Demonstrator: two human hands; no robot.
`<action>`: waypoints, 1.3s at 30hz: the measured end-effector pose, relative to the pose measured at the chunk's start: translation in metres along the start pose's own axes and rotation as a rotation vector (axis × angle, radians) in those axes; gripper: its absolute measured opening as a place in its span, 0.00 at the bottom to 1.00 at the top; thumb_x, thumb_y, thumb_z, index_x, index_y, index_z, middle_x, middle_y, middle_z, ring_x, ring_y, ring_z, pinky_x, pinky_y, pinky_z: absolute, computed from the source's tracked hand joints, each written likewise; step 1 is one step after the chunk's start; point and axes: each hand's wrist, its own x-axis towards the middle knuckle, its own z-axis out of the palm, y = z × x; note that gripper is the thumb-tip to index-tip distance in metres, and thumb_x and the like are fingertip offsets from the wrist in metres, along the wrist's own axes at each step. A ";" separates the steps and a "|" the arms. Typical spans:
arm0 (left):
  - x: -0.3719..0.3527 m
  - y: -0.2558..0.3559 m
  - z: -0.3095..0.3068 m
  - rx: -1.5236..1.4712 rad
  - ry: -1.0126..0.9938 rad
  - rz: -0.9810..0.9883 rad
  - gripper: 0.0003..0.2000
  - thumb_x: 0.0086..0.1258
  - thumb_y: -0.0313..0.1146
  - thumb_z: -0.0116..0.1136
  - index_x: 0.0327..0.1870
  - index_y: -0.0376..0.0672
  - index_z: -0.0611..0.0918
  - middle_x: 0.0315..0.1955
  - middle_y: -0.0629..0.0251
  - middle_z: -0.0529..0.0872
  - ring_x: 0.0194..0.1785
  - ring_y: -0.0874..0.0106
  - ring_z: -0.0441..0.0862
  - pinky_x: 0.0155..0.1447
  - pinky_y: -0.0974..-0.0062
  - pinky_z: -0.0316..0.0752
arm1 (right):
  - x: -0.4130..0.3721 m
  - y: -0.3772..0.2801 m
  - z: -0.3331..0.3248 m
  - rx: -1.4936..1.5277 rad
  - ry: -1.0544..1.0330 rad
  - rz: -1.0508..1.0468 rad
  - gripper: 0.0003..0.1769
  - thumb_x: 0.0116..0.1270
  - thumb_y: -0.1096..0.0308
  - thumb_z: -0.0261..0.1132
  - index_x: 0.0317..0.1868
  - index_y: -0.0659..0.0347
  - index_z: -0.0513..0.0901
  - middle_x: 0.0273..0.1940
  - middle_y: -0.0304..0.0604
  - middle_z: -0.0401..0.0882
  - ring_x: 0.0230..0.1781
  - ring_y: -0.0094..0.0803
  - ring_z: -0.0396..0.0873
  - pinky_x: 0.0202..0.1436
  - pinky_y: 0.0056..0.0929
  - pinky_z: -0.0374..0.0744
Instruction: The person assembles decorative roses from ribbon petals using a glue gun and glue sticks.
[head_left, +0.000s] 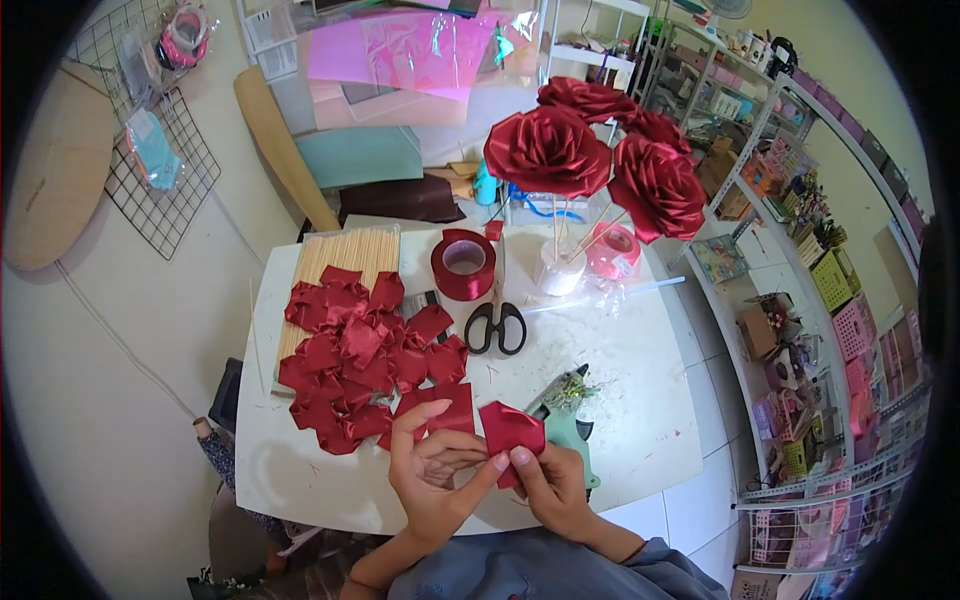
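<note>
A folded piece of red satin ribbon [514, 430] is held up over the front of the white table. My right hand [550, 485] pinches its lower edge between thumb and fingers. Touching the same piece with the thumb, my left hand [437, 475] has its index finger raised and its other fingers spread apart. Just behind my left hand lies a flat red ribbon piece [455, 405]. A heap of folded red petals [345, 350] covers the left side of the table. Beside my right hand rests a mint green glue gun [572, 435], partly hidden by the ribbon and hand.
Black-handled scissors [496, 328] and a red ribbon roll [463, 265] lie mid-table. Wooden sticks [345, 262] are under the petals. Large red ribbon roses [550, 150] stand in a white holder [560, 270] at the back right. Shelves [780, 240] line the right side.
</note>
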 end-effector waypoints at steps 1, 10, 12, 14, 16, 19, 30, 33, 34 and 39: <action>0.000 0.000 0.000 -0.028 -0.017 -0.006 0.32 0.48 0.16 0.59 0.54 0.35 0.57 0.24 0.59 0.77 0.31 0.76 0.78 0.38 0.84 0.72 | -0.001 -0.001 0.000 -0.020 0.015 -0.012 0.14 0.64 0.65 0.52 0.27 0.67 0.75 0.12 0.36 0.66 0.14 0.18 0.62 0.16 0.20 0.61; 0.008 0.015 -0.007 0.007 -0.091 0.009 0.29 0.50 0.16 0.58 0.53 0.33 0.57 0.27 0.55 0.79 0.34 0.72 0.79 0.41 0.80 0.74 | 0.001 -0.006 -0.005 -0.090 -0.021 -0.110 0.11 0.63 0.68 0.53 0.28 0.67 0.76 0.12 0.35 0.65 0.12 0.18 0.60 0.16 0.20 0.61; 0.008 0.013 -0.006 0.008 -0.090 0.019 0.28 0.50 0.17 0.58 0.52 0.32 0.58 0.25 0.57 0.79 0.33 0.74 0.79 0.40 0.81 0.74 | 0.002 -0.010 -0.005 -0.067 -0.052 -0.101 0.13 0.64 0.65 0.52 0.30 0.67 0.76 0.13 0.35 0.66 0.13 0.18 0.61 0.16 0.19 0.61; 0.007 0.011 -0.007 0.066 -0.038 0.013 0.27 0.50 0.17 0.59 0.50 0.32 0.60 0.22 0.59 0.79 0.30 0.76 0.79 0.38 0.83 0.73 | 0.000 -0.010 -0.006 -0.044 -0.081 -0.088 0.16 0.65 0.62 0.51 0.32 0.67 0.76 0.14 0.35 0.66 0.13 0.18 0.61 0.16 0.19 0.61; 0.006 0.015 -0.004 0.065 -0.001 -0.003 0.26 0.50 0.17 0.59 0.50 0.33 0.61 0.21 0.61 0.79 0.29 0.77 0.78 0.37 0.84 0.72 | 0.001 -0.004 -0.010 0.153 -0.171 -0.146 0.23 0.66 0.54 0.46 0.35 0.69 0.74 0.16 0.35 0.67 0.15 0.18 0.62 0.18 0.18 0.61; 0.005 0.016 -0.002 0.055 0.042 -0.005 0.26 0.49 0.17 0.58 0.50 0.34 0.61 0.21 0.63 0.78 0.27 0.79 0.76 0.35 0.86 0.71 | 0.002 0.000 -0.012 0.145 -0.201 -0.154 0.27 0.66 0.50 0.43 0.38 0.70 0.73 0.18 0.34 0.67 0.16 0.18 0.62 0.19 0.17 0.61; 0.011 0.020 -0.012 -0.091 0.026 0.040 0.29 0.47 0.17 0.61 0.51 0.33 0.59 0.25 0.58 0.80 0.32 0.74 0.79 0.42 0.80 0.73 | 0.002 -0.018 -0.013 -0.104 -0.176 -0.101 0.13 0.64 0.65 0.52 0.30 0.67 0.76 0.14 0.40 0.66 0.13 0.22 0.62 0.19 0.22 0.63; 0.018 0.030 -0.030 0.206 -0.187 0.108 0.28 0.45 0.19 0.64 0.49 0.34 0.64 0.26 0.57 0.82 0.32 0.77 0.79 0.38 0.84 0.71 | 0.002 -0.021 -0.016 -0.237 -0.254 -0.167 0.13 0.63 0.65 0.52 0.30 0.67 0.75 0.14 0.44 0.67 0.12 0.27 0.62 0.19 0.24 0.64; 0.017 0.033 -0.031 0.209 -0.184 0.107 0.28 0.45 0.19 0.64 0.49 0.34 0.64 0.26 0.57 0.82 0.32 0.77 0.79 0.38 0.84 0.71 | 0.003 -0.021 -0.017 -0.257 -0.317 -0.170 0.13 0.63 0.65 0.52 0.29 0.67 0.75 0.14 0.45 0.67 0.13 0.29 0.62 0.19 0.25 0.64; 0.013 0.032 -0.029 0.320 -0.045 0.104 0.23 0.43 0.17 0.63 0.42 0.32 0.67 0.17 0.60 0.80 0.26 0.77 0.79 0.36 0.88 0.69 | 0.005 -0.018 -0.025 -0.232 -0.429 -0.028 0.15 0.64 0.63 0.50 0.28 0.68 0.73 0.18 0.45 0.68 0.17 0.28 0.65 0.23 0.24 0.66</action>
